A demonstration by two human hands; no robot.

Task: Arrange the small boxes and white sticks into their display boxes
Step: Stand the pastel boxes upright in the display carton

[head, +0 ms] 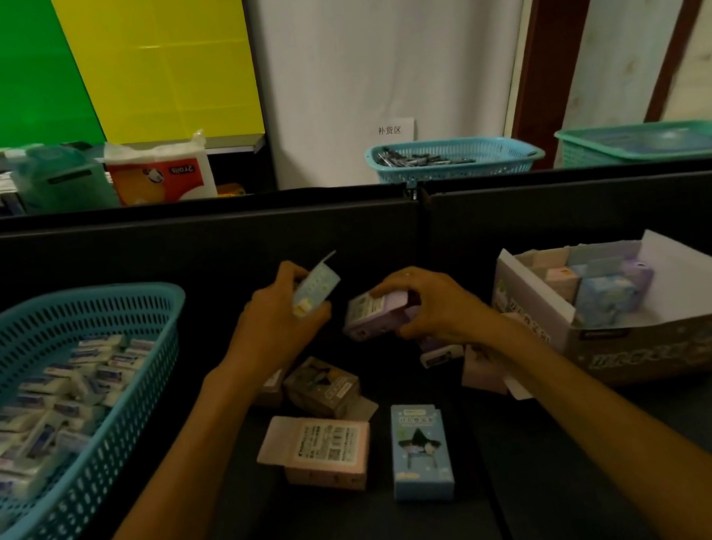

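A: Surface noted?
B: Dark tabletop (437, 539), with a black upright partition (198, 239) along its far edge.

A: Left side?
B: A teal perforated basket (107, 453) stood there, filled with small white wrapped pieces.

A: Centre?
B: Loose small boxes lay near one another: a pink box (323, 452) on its side with its flap open, a light blue box (418, 452) just beside it on the right, and a brown box (322, 386) behind the pink one.

A: Right side?
B: An open cardboard display box (650, 350) sat there, holding pastel boxes in blue, pink and purple.
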